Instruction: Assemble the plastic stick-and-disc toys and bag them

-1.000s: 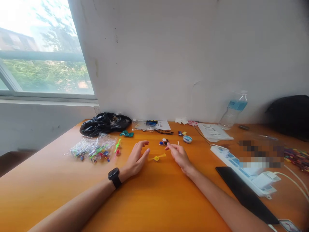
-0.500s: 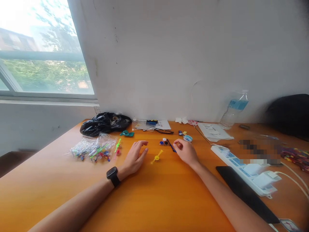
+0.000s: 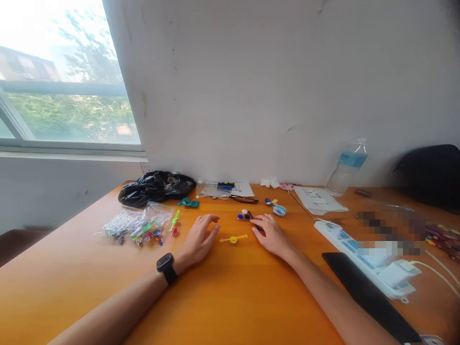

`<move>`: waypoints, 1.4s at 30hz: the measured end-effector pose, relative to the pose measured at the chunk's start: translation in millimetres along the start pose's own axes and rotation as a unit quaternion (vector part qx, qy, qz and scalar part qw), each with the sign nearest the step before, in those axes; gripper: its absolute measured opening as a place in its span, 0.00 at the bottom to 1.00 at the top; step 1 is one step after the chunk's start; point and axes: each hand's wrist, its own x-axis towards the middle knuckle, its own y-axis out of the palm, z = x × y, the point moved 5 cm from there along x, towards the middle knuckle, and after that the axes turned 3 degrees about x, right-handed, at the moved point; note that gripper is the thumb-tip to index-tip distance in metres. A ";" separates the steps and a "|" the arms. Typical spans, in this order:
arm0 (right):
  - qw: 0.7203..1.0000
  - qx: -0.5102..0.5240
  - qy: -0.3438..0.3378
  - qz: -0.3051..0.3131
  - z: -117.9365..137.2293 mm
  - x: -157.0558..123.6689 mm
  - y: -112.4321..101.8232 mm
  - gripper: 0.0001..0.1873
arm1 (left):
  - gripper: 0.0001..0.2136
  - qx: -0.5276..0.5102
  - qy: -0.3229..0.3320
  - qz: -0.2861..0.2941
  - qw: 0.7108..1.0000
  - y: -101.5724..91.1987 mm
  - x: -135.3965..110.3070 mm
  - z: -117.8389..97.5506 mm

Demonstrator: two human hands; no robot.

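A small yellow plastic piece (image 3: 233, 240), with a round hub and two thin arms, lies on the table between my hands. My left hand (image 3: 201, 238), wearing a black watch, rests to its left with fingers loosely curved and apart, holding nothing. On the other side, my right hand (image 3: 270, 233) lies low with its fingers stretched out. Its fingertips are over a dark blue stick-like piece (image 3: 261, 229), mostly covered by them. Just left of those fingertips sits a small cluster of round parts: a blue one (image 3: 240, 217), a white one (image 3: 245, 212) and a black one (image 3: 247, 217).
A clear bag of colourful small parts (image 3: 138, 225) lies at left, beside a green and pink piece (image 3: 174, 224). Behind are a black plastic bag (image 3: 154, 188) and a round tub (image 3: 279, 211). A power strip (image 3: 359, 254) and a bottle (image 3: 347, 167) stand at right.
The yellow piece has turned from a slant to nearly level. My right hand has shifted slightly left and flattened, its fingers reaching over the dark blue piece. My left hand has barely moved.
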 end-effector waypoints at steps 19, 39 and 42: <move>0.996 -0.016 0.026 -0.082 -8.6 3.2 -2.8 0.10 | 0.12 0.011 0.019 0.003 1.000 0.0 -0.6 -3.7; 0.969 0.131 -0.008 -0.208 -6.0 6.0 -23.9 0.10 | 0.15 0.030 0.139 0.038 0.989 10.6 -7.2 -18.3; 0.967 0.144 -0.003 -0.208 -3.8 5.3 -22.9 0.10 | 0.16 0.031 0.148 0.050 0.987 10.7 -7.5 -21.4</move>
